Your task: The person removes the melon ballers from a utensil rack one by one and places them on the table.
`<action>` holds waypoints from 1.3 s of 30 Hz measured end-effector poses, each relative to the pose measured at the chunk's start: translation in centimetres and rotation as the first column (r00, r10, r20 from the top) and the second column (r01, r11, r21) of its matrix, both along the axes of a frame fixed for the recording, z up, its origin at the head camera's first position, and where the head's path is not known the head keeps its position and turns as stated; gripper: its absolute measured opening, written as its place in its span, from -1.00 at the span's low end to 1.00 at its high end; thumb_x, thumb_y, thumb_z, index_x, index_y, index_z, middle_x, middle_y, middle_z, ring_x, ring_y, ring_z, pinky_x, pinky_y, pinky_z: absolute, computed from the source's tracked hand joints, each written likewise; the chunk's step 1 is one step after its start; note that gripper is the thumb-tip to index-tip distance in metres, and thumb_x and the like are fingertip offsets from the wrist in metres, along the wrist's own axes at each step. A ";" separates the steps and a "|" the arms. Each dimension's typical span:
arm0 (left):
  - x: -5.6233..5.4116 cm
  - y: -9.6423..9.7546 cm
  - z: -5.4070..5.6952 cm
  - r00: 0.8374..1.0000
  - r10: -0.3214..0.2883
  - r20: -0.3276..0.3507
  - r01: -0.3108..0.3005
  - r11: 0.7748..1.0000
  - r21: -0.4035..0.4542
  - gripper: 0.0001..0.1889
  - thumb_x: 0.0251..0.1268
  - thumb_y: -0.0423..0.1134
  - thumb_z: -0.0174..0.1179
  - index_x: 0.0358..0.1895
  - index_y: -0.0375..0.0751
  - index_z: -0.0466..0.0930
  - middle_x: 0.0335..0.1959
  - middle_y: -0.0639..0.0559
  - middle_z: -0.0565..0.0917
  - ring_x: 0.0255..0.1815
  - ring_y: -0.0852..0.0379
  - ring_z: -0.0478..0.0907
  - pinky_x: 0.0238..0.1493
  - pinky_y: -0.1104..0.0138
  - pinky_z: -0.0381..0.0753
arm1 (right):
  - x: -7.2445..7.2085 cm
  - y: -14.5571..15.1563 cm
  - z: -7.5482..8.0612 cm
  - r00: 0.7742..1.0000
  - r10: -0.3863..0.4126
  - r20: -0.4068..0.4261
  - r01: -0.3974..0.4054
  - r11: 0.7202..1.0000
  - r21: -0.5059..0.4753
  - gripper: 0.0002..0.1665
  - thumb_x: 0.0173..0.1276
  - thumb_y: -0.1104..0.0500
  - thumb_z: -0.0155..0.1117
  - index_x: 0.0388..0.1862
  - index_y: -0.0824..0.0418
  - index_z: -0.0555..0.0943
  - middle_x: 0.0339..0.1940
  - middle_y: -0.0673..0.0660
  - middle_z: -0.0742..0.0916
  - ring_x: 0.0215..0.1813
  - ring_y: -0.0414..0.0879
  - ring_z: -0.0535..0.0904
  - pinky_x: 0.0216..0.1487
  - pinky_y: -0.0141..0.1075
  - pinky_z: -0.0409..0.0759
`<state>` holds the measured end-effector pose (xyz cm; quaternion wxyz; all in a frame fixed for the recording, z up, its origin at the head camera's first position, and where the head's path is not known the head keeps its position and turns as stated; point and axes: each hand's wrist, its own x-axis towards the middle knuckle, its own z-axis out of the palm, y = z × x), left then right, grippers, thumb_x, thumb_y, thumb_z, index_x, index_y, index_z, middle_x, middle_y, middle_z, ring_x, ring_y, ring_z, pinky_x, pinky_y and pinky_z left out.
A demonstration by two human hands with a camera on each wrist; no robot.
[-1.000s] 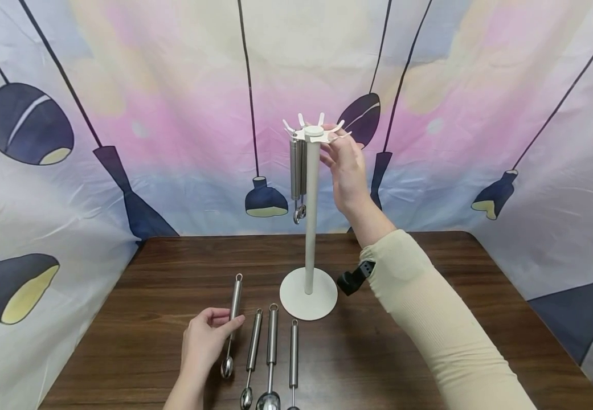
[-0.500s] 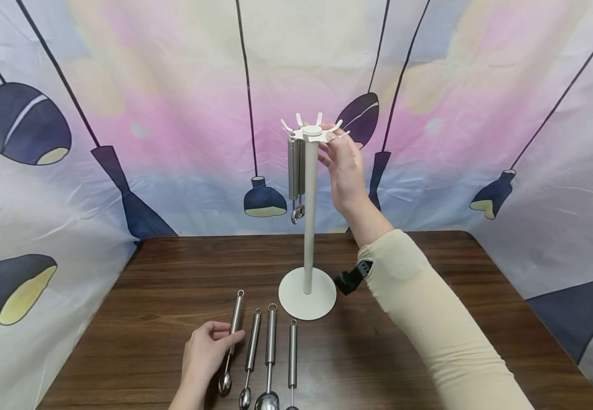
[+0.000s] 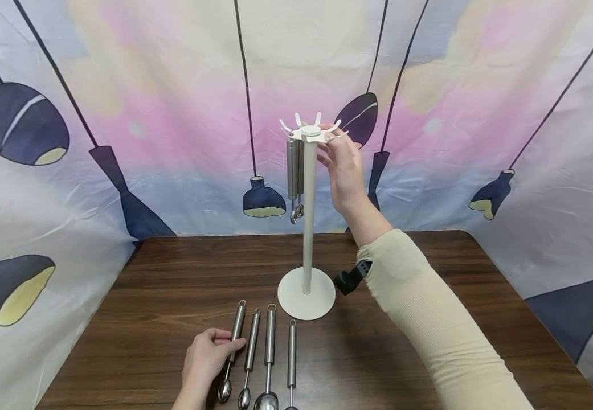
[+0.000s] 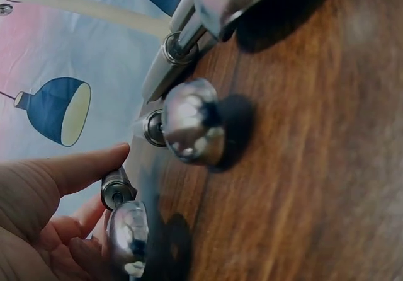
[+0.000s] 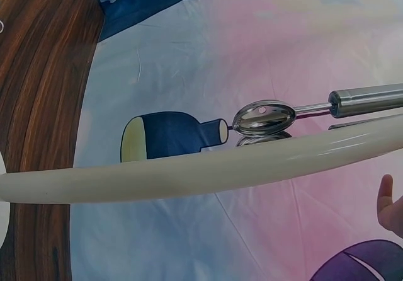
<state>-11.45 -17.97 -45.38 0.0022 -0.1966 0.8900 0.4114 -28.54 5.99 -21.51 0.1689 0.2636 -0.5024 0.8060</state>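
Observation:
In the head view my left hand point(image 3: 205, 357) pinches the handle of a small metal spoon point(image 3: 237, 322) between thumb and fingers. The spoon's rounded bowl point(image 4: 129, 240) lies close over the wood in the left wrist view. At upper right my right hand point(image 3: 344, 171) grips the hooked top point(image 3: 310, 132) of a white utensil stand point(image 3: 309, 228), thumb in front and fingers behind. Two metal utensils hang from its left hooks; one has an oval bowl point(image 5: 264, 117) with a small hole.
Right of the held spoon lie another small spoon point(image 3: 252, 341), a larger scoop point(image 3: 270, 336) and a slim-handled utensil point(image 3: 293, 356), handles pointing away. The stand's round base point(image 3: 296, 304) rests on the wooden table point(image 3: 404, 353). A printed curtain point(image 3: 183, 114) hangs behind.
The held spoon has moved toward the near edge and down, its ring end now level with the neighbouring handles. My right hand stays on the stand's top.

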 end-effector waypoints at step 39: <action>0.5 0.6 0.0 0.999 -0.033 0.036 0.037 0.990 -0.139 -0.44 -0.05 0.11 0.48 -0.08 -0.21 0.61 -0.32 0.04 0.71 -0.33 0.05 0.62 -0.50 0.22 0.42 | 0.0 0.2 0.1 1.000 0.009 0.023 -0.009 1.000 0.012 -0.76 0.34 0.15 -0.06 -0.14 0.02 0.56 -0.16 -0.11 0.71 -0.01 -0.18 0.61 0.14 -0.19 0.46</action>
